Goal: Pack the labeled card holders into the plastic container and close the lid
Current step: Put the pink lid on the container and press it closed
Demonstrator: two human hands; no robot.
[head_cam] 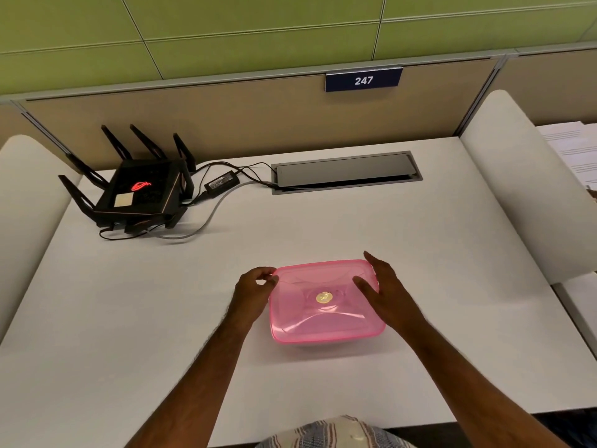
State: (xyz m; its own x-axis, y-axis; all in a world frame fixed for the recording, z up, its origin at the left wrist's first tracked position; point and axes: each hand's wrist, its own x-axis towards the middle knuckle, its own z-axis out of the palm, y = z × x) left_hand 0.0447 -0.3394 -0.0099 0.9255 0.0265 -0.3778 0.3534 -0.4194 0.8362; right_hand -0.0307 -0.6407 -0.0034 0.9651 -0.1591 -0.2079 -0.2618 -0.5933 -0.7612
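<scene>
A: Where's the container [326, 305]?
B: On the desk [161, 302] btwn your hands, pink lid [323, 321] on.
A: Fingers?
B: Your left hand [252, 294] pinches lid's far-left corner; right hand [384, 292] spread flat on right edge.

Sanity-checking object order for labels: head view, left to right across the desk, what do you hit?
Black router → power adapter → left hand → pink container lid → right hand → papers at the far right edge.
</scene>
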